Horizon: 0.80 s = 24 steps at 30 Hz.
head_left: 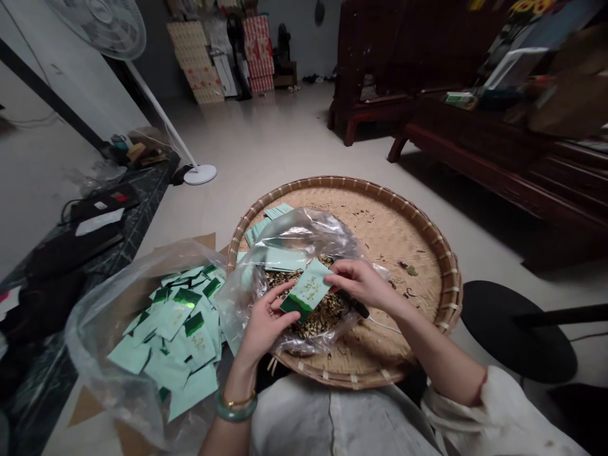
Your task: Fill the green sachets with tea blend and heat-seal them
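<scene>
My left hand (266, 320) and my right hand (360, 283) both grip one small green packet (306, 290) above a clear plastic bag (294, 240) of loose dried tea leaves (323, 316). The left fingers pinch the packet's lower dark-green end; the right fingers pinch its upper edge. A thin dark tool (354, 305) with a white cord lies under my right hand. The bag rests in a round woven bamboo tray (427, 234). More green packets (175, 329) fill a second clear bag to the left.
A few packets (268, 218) lie at the tray's far-left side. A standing fan (199, 172) is on the floor behind. Dark wooden furniture (498, 145) runs along the right. A black round stool (517, 329) sits at right. Cluttered dark surface (71, 240) at left.
</scene>
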Motion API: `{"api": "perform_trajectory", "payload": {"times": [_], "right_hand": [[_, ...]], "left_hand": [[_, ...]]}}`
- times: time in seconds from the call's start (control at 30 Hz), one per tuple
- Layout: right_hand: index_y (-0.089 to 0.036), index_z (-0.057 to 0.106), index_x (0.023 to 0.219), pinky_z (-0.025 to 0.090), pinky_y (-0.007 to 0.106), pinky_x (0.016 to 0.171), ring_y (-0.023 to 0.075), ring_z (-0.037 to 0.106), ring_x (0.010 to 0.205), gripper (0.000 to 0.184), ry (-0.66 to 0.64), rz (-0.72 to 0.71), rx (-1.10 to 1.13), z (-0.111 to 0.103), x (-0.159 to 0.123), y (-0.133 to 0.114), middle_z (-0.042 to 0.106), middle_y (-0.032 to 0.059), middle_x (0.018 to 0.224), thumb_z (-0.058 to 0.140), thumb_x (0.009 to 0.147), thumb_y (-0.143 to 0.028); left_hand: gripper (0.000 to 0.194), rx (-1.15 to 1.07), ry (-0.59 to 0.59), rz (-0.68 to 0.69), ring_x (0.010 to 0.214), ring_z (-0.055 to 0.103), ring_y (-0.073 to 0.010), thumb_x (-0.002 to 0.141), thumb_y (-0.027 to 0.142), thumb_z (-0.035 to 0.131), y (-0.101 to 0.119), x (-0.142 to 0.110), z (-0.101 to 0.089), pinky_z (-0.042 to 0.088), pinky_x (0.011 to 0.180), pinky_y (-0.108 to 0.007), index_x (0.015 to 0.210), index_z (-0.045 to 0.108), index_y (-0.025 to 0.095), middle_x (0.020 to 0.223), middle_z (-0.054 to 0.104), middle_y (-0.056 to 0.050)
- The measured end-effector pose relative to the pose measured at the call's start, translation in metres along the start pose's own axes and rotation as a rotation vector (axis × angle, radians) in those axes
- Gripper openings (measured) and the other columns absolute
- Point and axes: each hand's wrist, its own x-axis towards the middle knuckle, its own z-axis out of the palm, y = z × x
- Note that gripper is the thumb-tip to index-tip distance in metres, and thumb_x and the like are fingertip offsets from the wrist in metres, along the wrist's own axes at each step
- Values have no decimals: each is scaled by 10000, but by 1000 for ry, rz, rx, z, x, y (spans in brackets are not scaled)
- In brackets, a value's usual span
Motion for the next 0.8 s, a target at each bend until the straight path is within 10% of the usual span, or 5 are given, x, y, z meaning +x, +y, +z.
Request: {"api": "perform_trajectory", "payload": {"times": [0.2, 0.33, 0.57, 0.8], "right_hand": [[-183, 586, 783, 502, 246, 574, 120, 596, 648, 237, 57, 81, 347, 9, -2, 8, 607, 6, 726, 654, 786, -410], [-215, 522, 1102, 509, 220, 496, 98, 566, 604, 535, 211, 145, 615, 30, -5, 18, 605, -9, 827, 773, 649, -349], [-172, 635, 887, 483, 245, 530, 104, 539, 581, 307, 241, 154, 476, 52, -17, 25, 601, -17, 702, 759, 639, -305], [-194, 517, 776, 416, 191, 476, 79, 512, 556, 344, 368, 118, 563, 66, -25, 19, 556, -32, 725, 789, 613, -328]], "left_hand": [[563, 34, 61, -13, 750, 689, -188, 551, 187, 799, -1, 1, 5, 540, 659, -269, 1091, 651, 135, 920, 752, -85], [467, 27, 99, -27, 639, 665, -160, 562, 220, 794, -12, 0, 13, 535, 587, -255, 1004, 672, 127, 822, 750, -61], [443, 70, 120, 86, 977, 676, -234, 591, 256, 775, -9, 3, 22, 540, 851, -339, 1014, 690, 154, 1057, 728, -101], [318, 1, 178, 55, 710, 695, -199, 645, 337, 760, -6, 4, 31, 558, 678, -290, 883, 733, 128, 782, 757, -68]]}}
